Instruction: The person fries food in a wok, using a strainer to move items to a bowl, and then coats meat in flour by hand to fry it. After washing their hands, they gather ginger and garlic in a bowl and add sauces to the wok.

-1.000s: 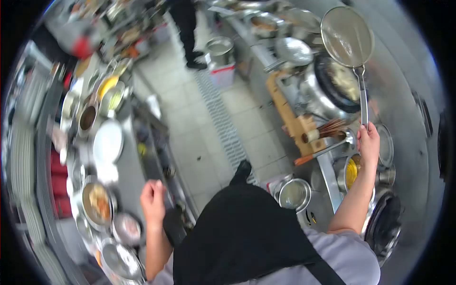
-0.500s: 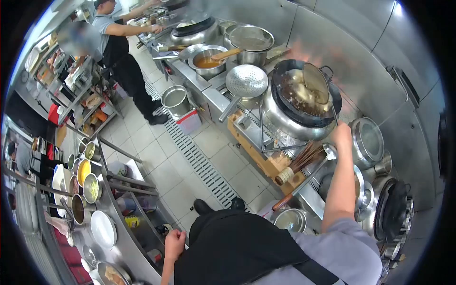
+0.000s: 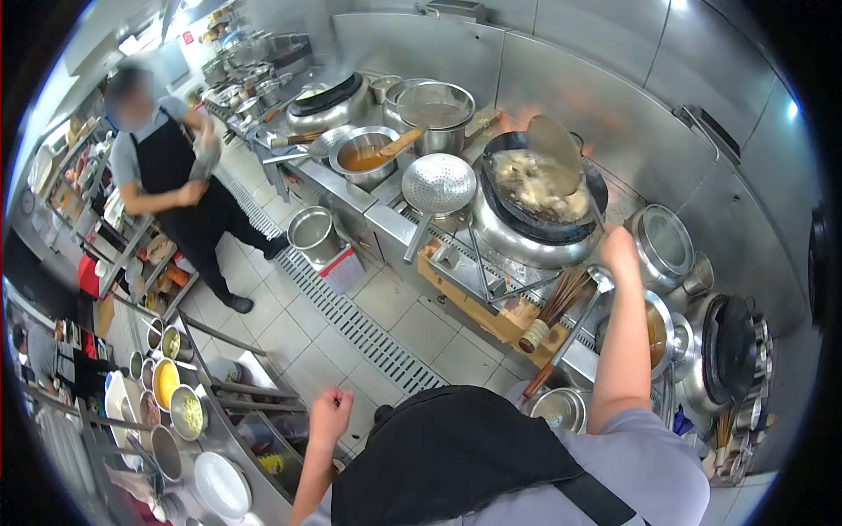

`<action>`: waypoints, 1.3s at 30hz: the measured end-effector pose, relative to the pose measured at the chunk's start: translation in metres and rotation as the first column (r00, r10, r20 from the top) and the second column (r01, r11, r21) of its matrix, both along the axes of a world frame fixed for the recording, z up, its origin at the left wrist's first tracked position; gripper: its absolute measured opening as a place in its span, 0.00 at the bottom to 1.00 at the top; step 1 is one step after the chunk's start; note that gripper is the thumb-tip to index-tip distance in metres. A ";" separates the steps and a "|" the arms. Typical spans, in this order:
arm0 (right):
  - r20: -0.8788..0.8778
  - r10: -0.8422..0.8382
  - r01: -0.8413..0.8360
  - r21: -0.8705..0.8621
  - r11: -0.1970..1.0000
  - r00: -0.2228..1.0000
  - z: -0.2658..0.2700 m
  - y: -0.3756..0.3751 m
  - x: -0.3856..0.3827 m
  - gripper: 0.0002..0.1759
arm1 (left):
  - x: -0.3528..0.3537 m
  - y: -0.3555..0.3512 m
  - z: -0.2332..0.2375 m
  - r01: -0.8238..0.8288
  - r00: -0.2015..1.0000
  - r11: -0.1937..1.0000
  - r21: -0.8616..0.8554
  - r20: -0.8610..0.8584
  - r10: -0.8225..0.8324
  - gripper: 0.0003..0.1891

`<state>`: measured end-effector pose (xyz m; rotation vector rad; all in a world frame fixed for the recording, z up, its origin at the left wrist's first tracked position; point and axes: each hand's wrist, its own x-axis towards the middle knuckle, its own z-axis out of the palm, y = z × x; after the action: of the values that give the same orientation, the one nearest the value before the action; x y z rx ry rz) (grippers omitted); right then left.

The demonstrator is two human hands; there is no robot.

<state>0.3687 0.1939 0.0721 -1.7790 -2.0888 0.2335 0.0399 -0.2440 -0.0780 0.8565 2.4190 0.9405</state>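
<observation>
Right fingers (image 3: pixel 611 237) clamp the slim handle (image 3: pixel 598 209) of a round mesh strainer (image 3: pixel 554 151); left fingers (image 3: pixel 337 399) curl together.

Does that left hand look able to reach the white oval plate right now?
Probably yes: the left hand looks unoccupied, and the white oval plate lies uncovered near the edge of the counter, though a slight lean may be needed.

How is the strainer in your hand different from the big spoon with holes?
The strainer is in the right hand; nobody holds the big spoon. The strainer tilts over the wok; the big spoon rests beside it. Both have round heads and long handles.
</observation>
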 end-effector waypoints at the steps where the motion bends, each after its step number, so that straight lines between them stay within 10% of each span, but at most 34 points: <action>1: 0.029 0.035 -0.033 -0.070 0.997 0.999 -0.020 0.016 -0.004 0.16 | -0.004 -0.006 -0.006 0.019 1.000 1.000 0.001 -0.001 -0.019 0.17; 21: -0.117 -0.043 0.042 -0.012 0.999 0.992 -0.006 -0.080 -0.055 0.19 | -0.111 -0.024 -0.037 0.179 0.983 0.982 -0.065 0.047 -0.176 0.17; 35: -0.023 -0.341 0.342 0.057 0.938 0.940 0.012 0.041 0.012 0.11 | -0.095 -0.019 -0.024 0.233 0.971 0.966 -0.108 -0.021 -0.236 0.18; 39: 0.013 -0.304 0.303 0.054 0.952 0.953 -0.059 0.096 0.029 0.11 | -0.088 -0.037 -0.029 0.170 0.984 0.978 -0.120 -0.029 -0.174 0.18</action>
<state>0.3973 0.2899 0.0131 -2.0459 -1.7836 0.0749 -0.0485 -0.2807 -0.1067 1.0305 2.3607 0.7168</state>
